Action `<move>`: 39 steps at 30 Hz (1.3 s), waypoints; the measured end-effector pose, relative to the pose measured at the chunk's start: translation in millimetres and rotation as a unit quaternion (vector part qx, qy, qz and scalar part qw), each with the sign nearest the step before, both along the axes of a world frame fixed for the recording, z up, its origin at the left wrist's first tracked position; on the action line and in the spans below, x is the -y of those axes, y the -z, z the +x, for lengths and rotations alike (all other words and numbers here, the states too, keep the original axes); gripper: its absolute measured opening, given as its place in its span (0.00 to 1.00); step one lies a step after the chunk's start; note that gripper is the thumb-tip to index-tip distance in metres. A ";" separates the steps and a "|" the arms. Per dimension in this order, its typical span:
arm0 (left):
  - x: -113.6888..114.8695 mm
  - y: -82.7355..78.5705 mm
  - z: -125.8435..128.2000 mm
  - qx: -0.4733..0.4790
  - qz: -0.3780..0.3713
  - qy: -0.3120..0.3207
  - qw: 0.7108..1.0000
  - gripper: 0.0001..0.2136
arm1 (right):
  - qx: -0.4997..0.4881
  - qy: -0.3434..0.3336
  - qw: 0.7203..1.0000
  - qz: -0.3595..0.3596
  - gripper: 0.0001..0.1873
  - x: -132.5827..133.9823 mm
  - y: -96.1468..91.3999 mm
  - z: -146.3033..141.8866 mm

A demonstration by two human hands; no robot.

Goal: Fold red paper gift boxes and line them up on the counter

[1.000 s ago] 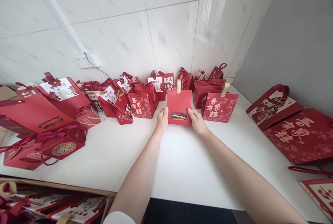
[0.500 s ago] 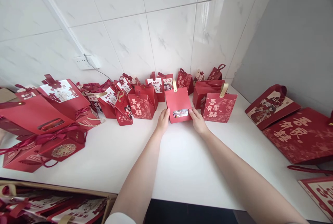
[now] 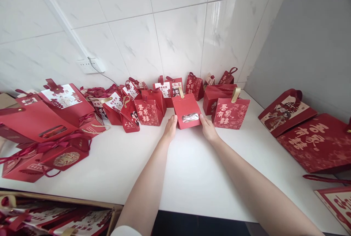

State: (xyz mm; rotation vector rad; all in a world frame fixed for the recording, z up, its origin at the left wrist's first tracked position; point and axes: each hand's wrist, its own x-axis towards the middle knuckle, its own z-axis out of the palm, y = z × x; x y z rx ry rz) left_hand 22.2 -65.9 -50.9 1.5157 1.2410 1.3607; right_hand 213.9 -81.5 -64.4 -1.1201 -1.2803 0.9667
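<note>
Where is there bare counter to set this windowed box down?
The white counter is bare in front of the back row of boxes: a broad patch between the left heap and the left hand, another between the right hand and the flat red bags. The back row, around the windowed box both hands hold, is packed.

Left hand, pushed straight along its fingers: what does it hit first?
The left hand touches the lower left edge of the small windowed red box, so that box comes first. Behind it stands a white-labelled red box, probably next; the gap between them is hard to judge.
</note>
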 end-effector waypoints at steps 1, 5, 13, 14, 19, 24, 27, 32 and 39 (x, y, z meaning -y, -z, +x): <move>1.0 -1.2 0.5 0.000 -0.001 0.013 1.000 0.15 | -0.002 0.003 1.000 -0.004 0.31 -0.7 1.6 0.1; 0.1 -3.1 2.2 -0.026 -0.034 0.027 0.999 0.18 | -0.030 0.051 0.998 -0.021 0.27 -4.9 8.1 0.8; -0.5 -10.8 -1.9 -0.027 -0.015 0.064 0.997 0.21 | 0.016 0.020 1.000 -0.004 0.31 -3.0 4.3 2.2; 0.0 -11.7 -2.7 -0.020 -0.016 0.072 0.997 0.21 | 0.029 0.022 0.999 0.003 0.31 -2.8 4.2 2.2; -0.7 -11.0 -5.0 0.001 -0.016 0.097 0.995 0.22 | 0.061 0.017 0.997 0.034 0.31 -3.8 5.5 2.5; -2.2 -7.7 -5.3 0.023 -0.011 0.086 0.996 0.22 | 0.062 0.015 0.997 0.046 0.30 -2.3 3.2 2.1; -2.2 -6.8 -5.2 0.051 -0.009 0.090 0.995 0.20 | 0.059 0.010 0.997 0.043 0.30 -1.2 2.4 1.5; -4.5 -4.3 -3.9 0.072 -0.029 0.053 0.996 0.21 | 0.044 0.013 0.999 0.017 0.30 -1.2 2.4 0.9; -7.3 -3.1 -0.7 0.035 -0.027 0.008 0.999 0.26 | 0.052 0.021 0.998 0.005 0.30 -1.4 2.2 0.6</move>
